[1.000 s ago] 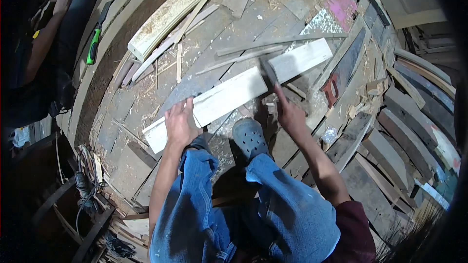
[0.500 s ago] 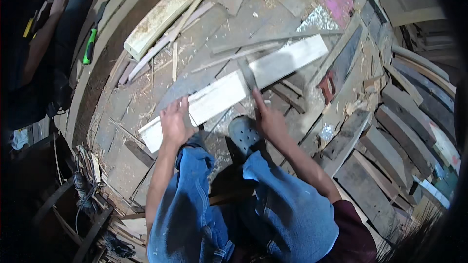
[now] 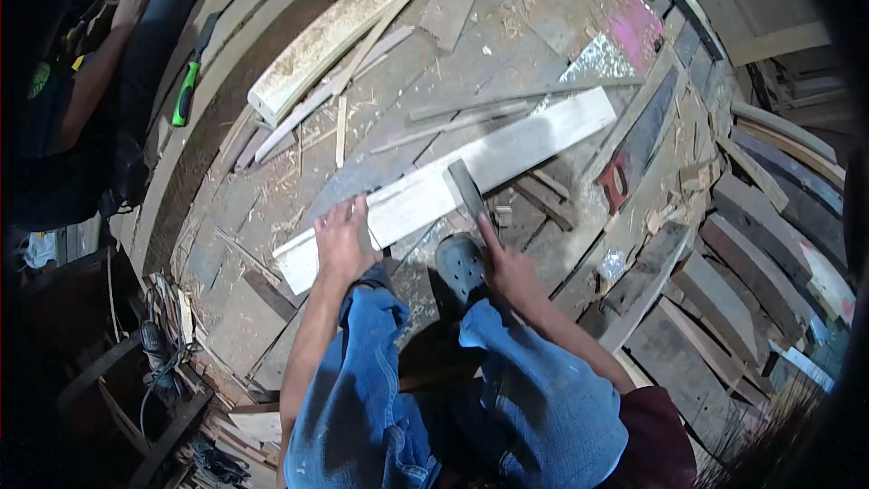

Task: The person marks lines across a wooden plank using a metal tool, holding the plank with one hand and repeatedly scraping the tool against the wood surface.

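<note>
A long pale wooden plank [image 3: 407, 202] lies slantwise across the floor in front of my feet, its right end farther away. Near its left end, my left hand [image 3: 344, 240] grips it, fingers laid over the top. My right hand [image 3: 513, 279] is closed around a tool with a flat grey blade [image 3: 467, 190], the index finger stretched along it. That blade crosses the plank near its middle, overhanging the near edge; its handle is hidden in my hand, and I cannot tell the exact kind. Just below sits my grey clog [image 3: 460, 267].
A thick wooden beam [image 3: 335, 41] lies at the far left beside thin strips. A green-handled tool [image 3: 186, 91] rests on the ledge near another person's arm [image 3: 95, 81]. At right are a red-handled saw [image 3: 614, 183] and several stacked curved timbers [image 3: 724, 299]. Cables [image 3: 163, 362] lie lower left.
My right hand has drawn the grey blade toward me across the plank. My left hand keeps its place on the plank; the whole view has shifted slightly.
</note>
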A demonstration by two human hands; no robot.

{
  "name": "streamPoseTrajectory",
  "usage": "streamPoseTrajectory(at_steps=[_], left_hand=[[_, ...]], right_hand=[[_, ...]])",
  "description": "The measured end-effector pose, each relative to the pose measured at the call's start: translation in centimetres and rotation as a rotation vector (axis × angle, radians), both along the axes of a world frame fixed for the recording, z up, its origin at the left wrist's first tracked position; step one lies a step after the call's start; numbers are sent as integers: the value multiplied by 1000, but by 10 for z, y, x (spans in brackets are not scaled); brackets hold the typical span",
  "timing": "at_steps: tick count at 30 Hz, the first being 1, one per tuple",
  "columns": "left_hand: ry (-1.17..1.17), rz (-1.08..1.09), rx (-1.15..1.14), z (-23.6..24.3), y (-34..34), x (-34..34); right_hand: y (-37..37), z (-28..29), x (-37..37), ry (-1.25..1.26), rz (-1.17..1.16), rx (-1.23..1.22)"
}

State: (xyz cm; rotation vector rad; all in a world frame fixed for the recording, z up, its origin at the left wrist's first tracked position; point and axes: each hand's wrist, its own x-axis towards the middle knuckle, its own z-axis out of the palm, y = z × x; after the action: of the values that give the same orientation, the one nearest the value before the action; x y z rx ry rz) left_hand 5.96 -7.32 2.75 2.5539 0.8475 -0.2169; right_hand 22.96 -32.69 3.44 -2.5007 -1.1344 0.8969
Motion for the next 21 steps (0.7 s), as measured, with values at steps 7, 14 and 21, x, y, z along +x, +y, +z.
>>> streamPoseTrajectory(at_steps=[7, 14, 21], left_hand=[[15, 18, 5, 1, 7, -4], [-6, 17, -32, 11, 4, 6], [14, -1, -13, 6, 1, 11]], right_hand=[[28, 4, 0, -20, 26, 78], [52, -6, 5, -98, 15, 74], [11, 4, -6, -86, 110, 137]])
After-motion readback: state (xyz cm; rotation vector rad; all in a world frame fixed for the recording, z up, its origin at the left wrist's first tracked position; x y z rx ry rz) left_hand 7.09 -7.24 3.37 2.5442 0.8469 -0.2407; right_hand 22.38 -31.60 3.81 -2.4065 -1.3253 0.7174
